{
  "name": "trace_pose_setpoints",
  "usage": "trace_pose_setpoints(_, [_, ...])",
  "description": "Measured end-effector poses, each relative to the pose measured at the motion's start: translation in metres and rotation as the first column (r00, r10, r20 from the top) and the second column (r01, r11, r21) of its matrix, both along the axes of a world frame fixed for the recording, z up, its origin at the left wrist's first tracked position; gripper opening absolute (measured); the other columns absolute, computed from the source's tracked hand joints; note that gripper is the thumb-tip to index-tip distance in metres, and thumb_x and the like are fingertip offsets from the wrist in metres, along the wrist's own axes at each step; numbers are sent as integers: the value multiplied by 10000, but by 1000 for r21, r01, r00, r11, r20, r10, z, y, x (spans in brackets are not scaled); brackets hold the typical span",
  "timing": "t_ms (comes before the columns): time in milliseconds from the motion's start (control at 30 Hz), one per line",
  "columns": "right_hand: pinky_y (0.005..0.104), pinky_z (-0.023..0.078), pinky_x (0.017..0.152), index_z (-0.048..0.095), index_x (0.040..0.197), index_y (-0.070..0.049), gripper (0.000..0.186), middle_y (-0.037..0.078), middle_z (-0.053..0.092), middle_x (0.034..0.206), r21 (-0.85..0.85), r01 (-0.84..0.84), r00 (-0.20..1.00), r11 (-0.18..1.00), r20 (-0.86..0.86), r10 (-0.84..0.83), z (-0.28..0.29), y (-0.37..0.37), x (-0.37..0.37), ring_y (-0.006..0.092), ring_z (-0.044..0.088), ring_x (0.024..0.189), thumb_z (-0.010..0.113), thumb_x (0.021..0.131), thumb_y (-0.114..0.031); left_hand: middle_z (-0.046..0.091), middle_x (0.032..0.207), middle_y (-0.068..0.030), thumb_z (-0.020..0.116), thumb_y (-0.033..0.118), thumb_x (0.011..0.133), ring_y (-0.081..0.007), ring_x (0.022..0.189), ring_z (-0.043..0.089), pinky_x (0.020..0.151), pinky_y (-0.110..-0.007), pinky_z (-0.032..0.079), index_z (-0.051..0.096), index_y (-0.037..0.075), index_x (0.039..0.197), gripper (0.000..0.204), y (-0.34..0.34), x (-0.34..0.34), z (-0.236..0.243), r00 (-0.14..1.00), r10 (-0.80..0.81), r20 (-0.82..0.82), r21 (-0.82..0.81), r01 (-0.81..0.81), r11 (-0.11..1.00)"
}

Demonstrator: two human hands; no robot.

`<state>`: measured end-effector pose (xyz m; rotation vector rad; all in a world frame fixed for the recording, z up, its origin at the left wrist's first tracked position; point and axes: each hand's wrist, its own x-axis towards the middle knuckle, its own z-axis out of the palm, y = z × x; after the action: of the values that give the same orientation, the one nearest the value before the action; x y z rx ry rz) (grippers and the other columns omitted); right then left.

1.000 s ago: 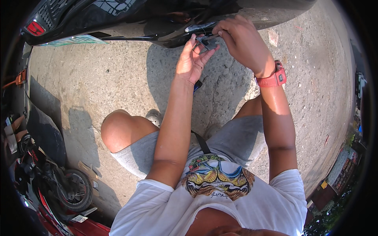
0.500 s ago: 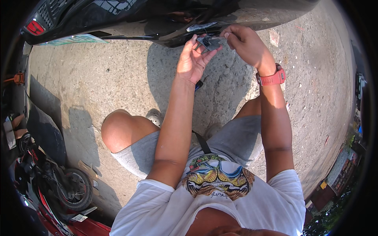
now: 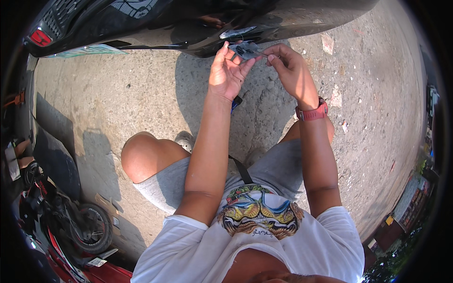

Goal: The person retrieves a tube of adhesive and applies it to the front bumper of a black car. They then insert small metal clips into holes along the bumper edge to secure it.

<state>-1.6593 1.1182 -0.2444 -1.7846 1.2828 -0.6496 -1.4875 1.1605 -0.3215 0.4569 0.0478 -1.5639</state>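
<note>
Close under the black car bumper (image 3: 302, 21), my left hand (image 3: 227, 78) is palm up, its thumb and fingers closed on a small grey, partly see-through flat piece (image 3: 247, 49) with a dark part on it. A thin wire seems to run from this piece up to a pale, narrow lamp-like strip (image 3: 237, 32) in the bumper. My right hand (image 3: 295, 75), a red watch (image 3: 313, 112) on its wrist, pinches thumb against forefinger at the piece's right end. What lies in that pinch is too small to make out.
I squat on rough concrete (image 3: 141, 94), knees apart. A green-and-white plate (image 3: 87, 50) hangs under the bumper at the left. A dark blue object (image 3: 236, 102) shows beside my left wrist. At the lower left stands a red and black motorcycle (image 3: 92, 228) near a dark panel (image 3: 56, 158).
My right hand and forearm have moved down and to the left. The left hand has shifted slightly left, and the grey piece is turned a little.
</note>
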Motion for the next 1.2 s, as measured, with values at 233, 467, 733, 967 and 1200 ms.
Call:
trace_pose_setpoints(233, [304, 517, 773, 679, 1102, 3, 164, 97, 733, 971, -4, -63, 986, 998, 157, 63, -14, -4, 10, 176, 696, 894, 613, 971, -70, 692, 1226, -59, 578, 353, 1038, -258, 1108, 695, 911, -444, 621, 574, 74, 1249, 349, -1, 0, -2, 999, 28, -24, 2, -28, 1000])
trace_pose_setpoints(467, [304, 524, 790, 673, 1098, 17, 162, 105, 727, 985, 111, 16, 984, 994, 172, -35, -6, 6, 11, 179, 705, 932, 616, 973, -68, 675, 1240, -102, 549, 348, 1052, -295, 1118, 684, 892, -420, 641, 555, 54, 1283, 374, 0, 0, -2, 999, 25, -30, -22, -26, 999])
trace_pose_setpoints(733, [285, 512, 768, 677, 1117, -21, 154, 57, 706, 931, 240, 177, 921, 954, 301, -247, -49, 43, -26, 120, 626, 831, 610, 994, -84, 509, 1406, -361, 470, 485, 1070, -568, 1340, 463, 998, -481, 605, 467, -118, 1361, 670, 0, 16, -28, 996, -78, -32, -79, 75, 994])
trace_pose_setpoints(967, [269, 490, 805, 670, 1173, -15, 195, 49, 702, 969, 494, 319, 676, 809, 480, -559, -86, 59, -47, 123, 619, 850, 625, 1009, -110, 552, 1384, -314, 567, 410, 1055, -438, 1220, 612, 1025, -441, 551, 482, -62, 1337, 556, 58, 26, -103, 851, -369, 374, 528, 132, 839])
trace_pose_setpoints(1200, [271, 497, 806, 669, 1233, -6, 255, 54, 711, 991, 570, 394, 566, 722, 468, -678, -87, 58, -51, 126, 633, 862, 643, 1001, -109, 563, 1332, -235, 885, 396, 754, -414, 1216, 572, 1041, -500, 470, 510, 35, 1355, 795, 123, -39, -152, -533, -597, 599, 667, -80, 741])
